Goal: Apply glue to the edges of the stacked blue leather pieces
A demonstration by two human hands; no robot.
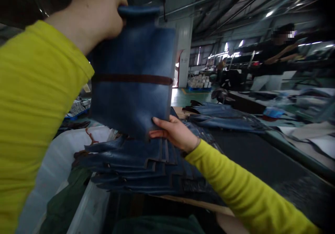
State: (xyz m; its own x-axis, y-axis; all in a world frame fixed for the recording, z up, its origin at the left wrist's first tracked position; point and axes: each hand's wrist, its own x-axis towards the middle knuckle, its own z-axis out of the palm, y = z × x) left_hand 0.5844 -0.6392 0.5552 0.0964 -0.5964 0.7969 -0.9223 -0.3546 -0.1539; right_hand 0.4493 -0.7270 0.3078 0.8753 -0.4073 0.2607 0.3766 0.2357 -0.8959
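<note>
A flat blue leather-like panel (133, 103) with a dark brown strip across it hangs upright in front of me. My left hand (101, 12), raised at the top left, has its fingers closed on the panel's upper edge, which folds over there. Lower down, my right hand (175, 129) pinches the panel's bottom right corner between thumb and fingers. Beneath it lies a stack of similar blue panels (131, 178) with notched, dark-edged corners. The left fingertips are partly hidden behind the panel.
At the left stands a white plastic bin (62, 150) with dark green cloth (65, 195) in it. More blue pieces (220, 117) lie on the dark table (248, 157) to the right, near a plastic bottle (274, 112). Another person (277, 59) stands beyond.
</note>
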